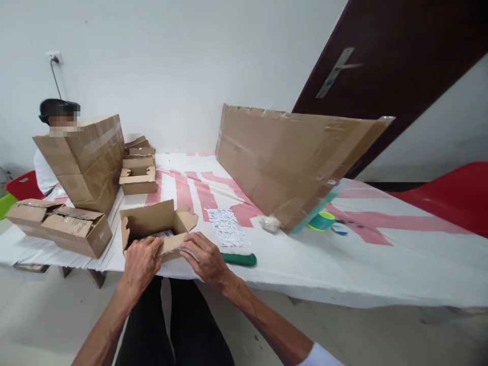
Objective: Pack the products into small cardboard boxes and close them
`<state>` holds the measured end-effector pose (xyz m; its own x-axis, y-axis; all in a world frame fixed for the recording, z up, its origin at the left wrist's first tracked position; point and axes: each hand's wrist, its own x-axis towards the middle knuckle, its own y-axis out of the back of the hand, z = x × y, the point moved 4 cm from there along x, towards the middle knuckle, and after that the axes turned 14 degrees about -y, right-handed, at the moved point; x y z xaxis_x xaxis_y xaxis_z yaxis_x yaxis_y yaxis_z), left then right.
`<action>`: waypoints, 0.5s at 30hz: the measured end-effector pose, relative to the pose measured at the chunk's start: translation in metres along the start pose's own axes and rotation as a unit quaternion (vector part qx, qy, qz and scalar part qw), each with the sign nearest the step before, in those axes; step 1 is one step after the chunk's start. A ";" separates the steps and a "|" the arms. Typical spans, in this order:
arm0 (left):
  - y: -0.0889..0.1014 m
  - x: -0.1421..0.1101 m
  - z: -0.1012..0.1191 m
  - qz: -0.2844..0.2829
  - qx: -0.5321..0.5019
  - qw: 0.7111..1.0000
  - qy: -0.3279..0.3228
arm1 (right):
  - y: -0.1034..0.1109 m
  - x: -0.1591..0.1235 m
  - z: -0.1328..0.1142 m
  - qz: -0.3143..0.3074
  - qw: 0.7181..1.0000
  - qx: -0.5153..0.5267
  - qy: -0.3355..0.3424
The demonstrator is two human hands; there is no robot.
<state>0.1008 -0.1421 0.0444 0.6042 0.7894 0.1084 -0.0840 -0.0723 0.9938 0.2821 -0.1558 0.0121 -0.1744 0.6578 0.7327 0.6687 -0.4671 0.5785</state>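
Observation:
An open cardboard box (148, 220) stands at the table's front edge, its flaps raised. My left hand (143, 262) is closed over the left part of its front wall, fingers bent over the top edge. At the front right corner, my right hand (206, 256) grips the same box with bent fingers. Something flat and printed (168, 234) lies inside, partly hidden by the front wall and my left hand. Right of the box is a sheet of small printed labels (229, 227). A green handle (240, 259) lies beside my right hand, its other end hidden.
Closed boxes (76, 229) and a tall carton stack (89, 162) stand left, with a person (41, 165) behind. Open boxes (139, 180) line up farther back. A large cardboard panel (290, 162) leans at the right, near a tape roll (322, 220) and a clear crumpled bundle (270, 223).

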 end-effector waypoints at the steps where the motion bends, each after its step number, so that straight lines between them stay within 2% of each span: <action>1: 0.001 0.000 0.000 -0.001 0.000 1.000 0.004 | 0.000 0.000 -0.001 0.009 1.000 -0.008 0.007; 8: 0.005 0.002 0.000 -0.002 -0.035 0.998 0.043 | -0.003 -0.009 -0.006 0.073 0.996 -0.051 -0.002; 12: 0.005 0.006 -0.003 0.007 -0.027 0.997 0.070 | -0.006 -0.020 -0.011 0.098 0.995 -0.006 0.001; 15: 0.007 0.012 -0.006 -0.001 -0.019 0.997 0.069 | -0.013 -0.028 -0.022 0.088 0.995 0.039 0.013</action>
<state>0.1026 -0.1294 0.0523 0.4901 0.8659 0.1001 -0.1139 -0.0502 0.9922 0.2621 -0.1811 -0.0081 -0.0680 0.5546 0.8294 0.7444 -0.5252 0.4123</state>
